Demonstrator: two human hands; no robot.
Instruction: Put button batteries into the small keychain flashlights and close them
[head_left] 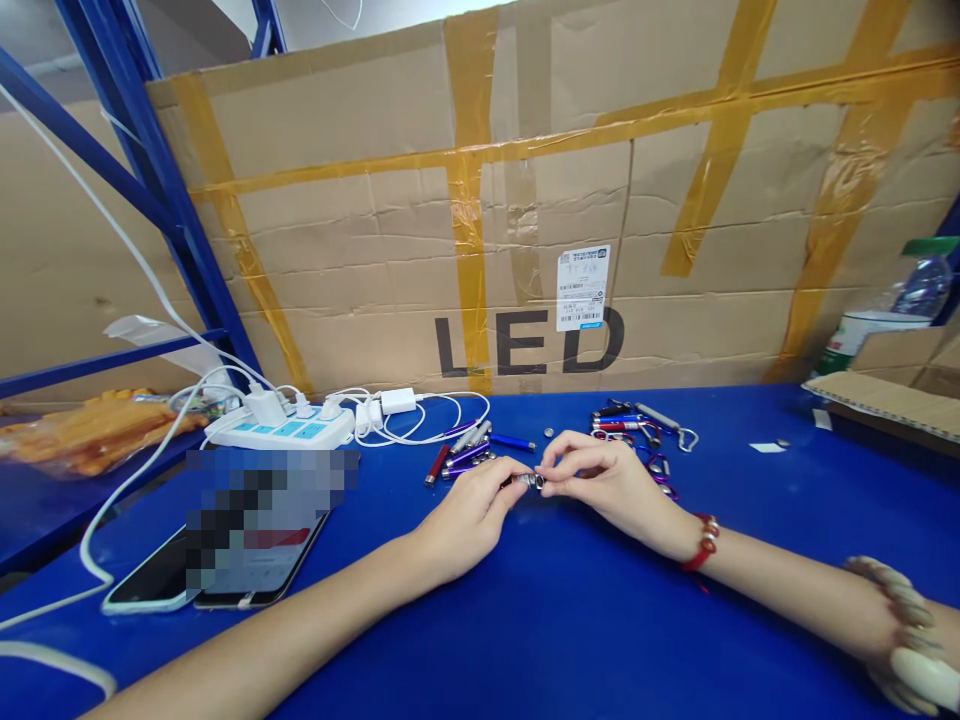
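Note:
In the head view my left hand (469, 515) is closed in a pinch around a small silver metal tube (526, 481), mostly hidden by the fingers. My right hand (611, 485) pinches a tiny round metal end piece (539, 482) against the tube's right end; whether the two are joined I cannot tell. Just behind my left hand lies a loose pile of slim metal tubes in purple, red, silver and blue, among them a red tube (436, 466) and a blue tube (513, 442). Beyond my right hand sits a heap of similar coloured tubes with carabiner clips (658, 466).
Two phones, one a grey-screened phone (289, 560), lie at the left near a white power strip (281, 432) with tangled cables. A large cardboard box (360, 270) walls off the back. On the right are a cardboard tray (885, 405), a bottle (919, 285) and paper scraps (766, 448).

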